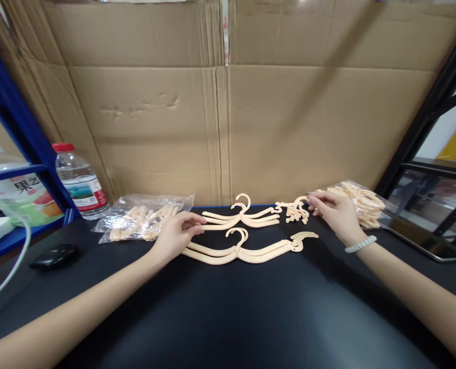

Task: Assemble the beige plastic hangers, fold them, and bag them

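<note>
Cream-coloured plastic folding clothes hangers lie in two groups on the black tabletop: a rear group (pixel 260 221) and a front group (pixel 216 257), hooks towards the back. My left hand (pixel 176 233) is at the left ends of the hangers, thumb and fingers closed on the tip of a rear one; its palm covers the ends of the front group. A loose hook piece (pixel 304 236) lies against the front group's right end. At the right, my right hand (pixel 337 212) pinches a small cream hook piece at the edge of a pile of small hook pieces (pixel 295 211).
Clear bags of cream parts lie at the left (pixel 143 220) and right (pixel 360 202). A phone (pixel 423 238) is at the far right. A black mouse (pixel 54 256), white cable (pixel 20 256) and water bottle (pixel 81 184) stand left. Cardboard (pixel 154 118) walls the back.
</note>
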